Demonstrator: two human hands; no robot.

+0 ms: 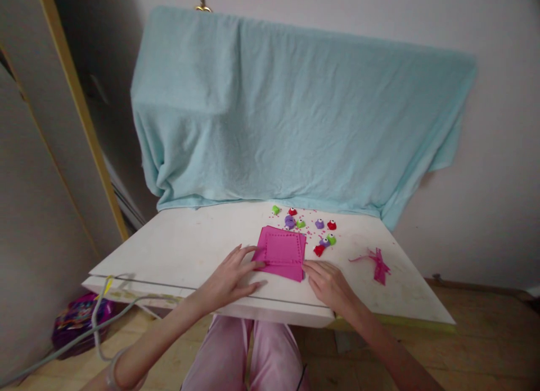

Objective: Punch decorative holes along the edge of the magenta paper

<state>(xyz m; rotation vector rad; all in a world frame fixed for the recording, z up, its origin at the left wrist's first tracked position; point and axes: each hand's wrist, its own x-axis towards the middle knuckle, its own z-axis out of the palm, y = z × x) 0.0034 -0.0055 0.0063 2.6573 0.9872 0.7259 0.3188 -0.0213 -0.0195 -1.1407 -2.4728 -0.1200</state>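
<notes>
Pink square sheets (283,248) lie in an uneven stack near the table's front edge. The top one has a row of small punched holes along its edges. My left hand (233,277) reaches in from the left with fingers spread, its fingertips resting on the stack's left edge. At the right edge, my right hand (328,281) has its fingers pressed together at the top sheet's corner. Behind the stack are small clay-like pieces with eyes, among them a purple one (289,221), a green one (275,210) and a red one (332,225).
Small pink scraps (310,233) are scattered around the eyed pieces. A crumpled bundle of pink strips (379,265) lies on the right of the white table (169,245). A light-blue cloth (304,115) hangs behind it. Grey cables (95,323) run past the left front corner.
</notes>
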